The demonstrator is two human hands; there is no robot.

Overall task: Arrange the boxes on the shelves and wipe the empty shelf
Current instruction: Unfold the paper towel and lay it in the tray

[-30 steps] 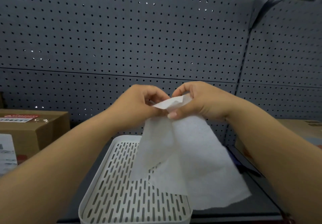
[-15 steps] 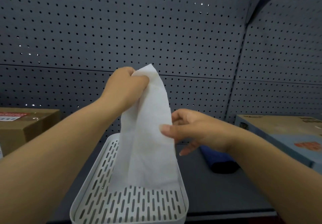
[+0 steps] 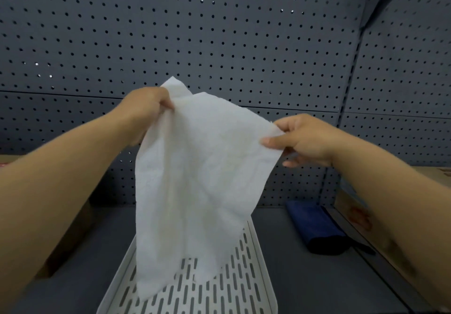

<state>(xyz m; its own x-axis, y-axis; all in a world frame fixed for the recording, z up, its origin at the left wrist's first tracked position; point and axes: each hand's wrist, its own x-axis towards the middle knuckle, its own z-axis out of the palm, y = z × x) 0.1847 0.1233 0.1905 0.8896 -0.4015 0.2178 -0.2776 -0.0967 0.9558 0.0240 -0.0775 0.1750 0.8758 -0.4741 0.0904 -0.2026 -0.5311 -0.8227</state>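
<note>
A thin white wipe (image 3: pixel 195 179) hangs spread out in front of me above the dark grey shelf (image 3: pixel 288 277). My left hand (image 3: pixel 146 108) pinches its upper left corner. My right hand (image 3: pixel 300 140) pinches its upper right edge, a little lower. The wipe's bottom edge drapes over a white slotted tray (image 3: pixel 234 287) that lies on the shelf. A brown cardboard box (image 3: pixel 66 235) sits at the left, mostly behind my left forearm. Another box (image 3: pixel 351 206) stands at the right, partly behind my right forearm.
A dark blue rolled pouch (image 3: pixel 314 228) lies on the shelf right of the tray, close to the right box. A grey pegboard wall (image 3: pixel 219 40) backs the shelf, with an upright divider at the right.
My right hand took hold of the wipe's right edge and pulled it to the right, so the folded wipe opened into a wide sheet. My left hand kept its grip.
</note>
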